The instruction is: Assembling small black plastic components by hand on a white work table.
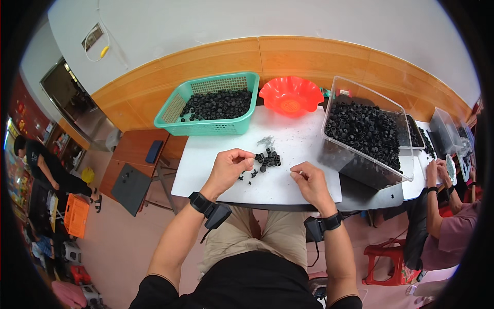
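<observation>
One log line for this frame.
left hand: left of black parts; right hand: right of them; grip: unclear; under: white board; behind: red bowl

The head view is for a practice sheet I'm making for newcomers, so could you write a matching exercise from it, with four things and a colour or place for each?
Things
1. Basket
2. Bowl
3. Deep box
4. Small pile of black pieces

Colour or place
A. Red, with a wavy rim
B. On the white board, between the left hand and the right hand
C. Clear-walled, to the right of the red item
D. Green, to the left of the red item

Right pairs: 1-D, 2-A, 3-C, 4-B
</observation>
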